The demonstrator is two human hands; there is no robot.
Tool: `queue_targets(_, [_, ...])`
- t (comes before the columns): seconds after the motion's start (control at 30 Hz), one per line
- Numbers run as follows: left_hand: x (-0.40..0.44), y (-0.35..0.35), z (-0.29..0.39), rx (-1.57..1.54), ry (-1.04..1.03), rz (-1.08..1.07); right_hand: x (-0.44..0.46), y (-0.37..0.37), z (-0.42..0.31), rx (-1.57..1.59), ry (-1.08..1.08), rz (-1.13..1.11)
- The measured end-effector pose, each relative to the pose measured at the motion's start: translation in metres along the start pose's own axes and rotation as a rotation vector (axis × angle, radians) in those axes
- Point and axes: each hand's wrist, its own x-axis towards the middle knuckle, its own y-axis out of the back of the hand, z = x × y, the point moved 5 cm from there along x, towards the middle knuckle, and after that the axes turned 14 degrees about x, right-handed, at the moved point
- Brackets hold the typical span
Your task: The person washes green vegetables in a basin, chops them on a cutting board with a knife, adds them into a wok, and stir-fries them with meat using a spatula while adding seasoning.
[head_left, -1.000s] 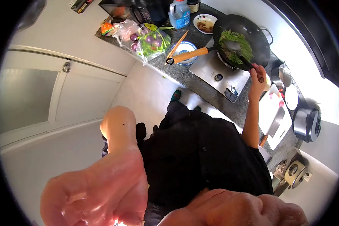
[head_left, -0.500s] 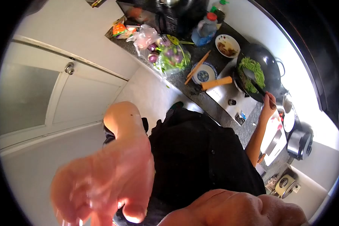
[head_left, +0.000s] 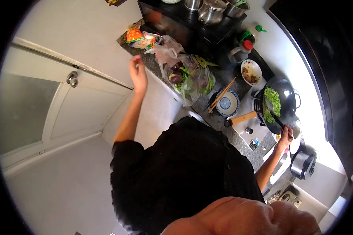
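Observation:
My right hand (head_left: 285, 137) is closed round the dark handle of a spatula (head_left: 277, 120). The spatula's head rests among shredded green vegetables (head_left: 272, 102) in a black wok (head_left: 288, 96) on the stove. My left hand (head_left: 138, 76) is held out near the counter's left edge, fingers loosely extended and slightly bent, with nothing visible in it. Closest to it is a clear plastic bag (head_left: 192, 84) of purple and green vegetables. The wok's wooden handle (head_left: 244, 118) points toward my body.
Chopsticks (head_left: 222, 95) lie across a blue-and-white bowl (head_left: 228, 103). Behind are a bowl of brown food (head_left: 251, 73), a red-capped jug (head_left: 242, 51) and a metal kettle (head_left: 212, 11). A knife on a white cutting board (head_left: 278, 172) and a cooker (head_left: 303, 164) stand right. A door (head_left: 84, 98) is left.
My left hand has gone from close before the camera out to the counter's left edge. My right hand still grips the spatula in the wok. The camera view has shifted slightly.

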Motion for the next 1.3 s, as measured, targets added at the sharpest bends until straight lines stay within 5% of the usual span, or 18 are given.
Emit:
queue_targets(0.17, [0.141, -0.014, -0.172, 0.485, -0.131, 0.138, -0.018, -0.024, -0.026, -0.074, -0.103, 0.117])
queue_targets(0.2, [0.17, -0.019, -0.203, 0.679, -0.016, 0.054, -0.022, -0.031, -0.031, -0.012, -0.091, 0.061])
queue_targets(0.27, [0.213, -0.045, -0.26, 1.591, -0.589, -0.164, -0.025, -0.029, -0.032, -0.04, -0.146, 0.107])
queue_targets(0.3, [0.219, -0.049, -0.231, 1.524, -0.396, -0.41, -0.029, -0.038, -0.042, -0.027, -0.132, 0.077])
queue_targets(0.33, [0.252, -0.052, -0.306, 1.406, -0.365, -0.376, -0.033, -0.041, -0.046, -0.064, -0.108, 0.076])
queue_targets(0.37, [0.287, -0.049, -0.373, 1.01, 0.095, -0.294, -0.034, -0.043, -0.048, -0.108, -0.117, 0.075])
queue_targets(0.4, [0.301, -0.052, -0.394, 1.101, -0.203, -0.179, -0.036, -0.044, -0.05, -0.148, -0.132, 0.067])
queue_targets(0.47, [0.305, -0.067, -0.393, 1.042, 0.198, -0.275, -0.045, -0.047, -0.049, -0.146, -0.112, 0.116])
queue_targets(0.5, [0.29, -0.072, -0.352, 0.845, 0.097, -0.355, -0.049, -0.046, -0.048, -0.183, -0.122, 0.14])
queue_targets(0.53, [0.296, -0.076, -0.369, 0.784, 0.236, -0.364, -0.051, -0.046, -0.049, -0.216, -0.134, 0.155])
queue_targets(0.6, [0.324, -0.078, -0.412, 1.156, 0.229, -0.407, -0.058, -0.058, -0.063, -0.228, -0.092, 0.178])
queue_targets(0.97, [0.302, -0.085, -0.367, 0.815, 0.479, -0.314, -0.065, -0.045, -0.08, -0.292, -0.145, 0.216])
queue_targets(1.13, [0.283, -0.07, -0.307, 0.533, 0.604, -0.197, -0.072, -0.043, -0.112, -0.22, -0.2, 0.18])
queue_targets(1.3, [0.256, -0.057, -0.209, 0.258, 0.606, -0.133, -0.071, -0.024, -0.061, -0.067, -0.242, 0.193])
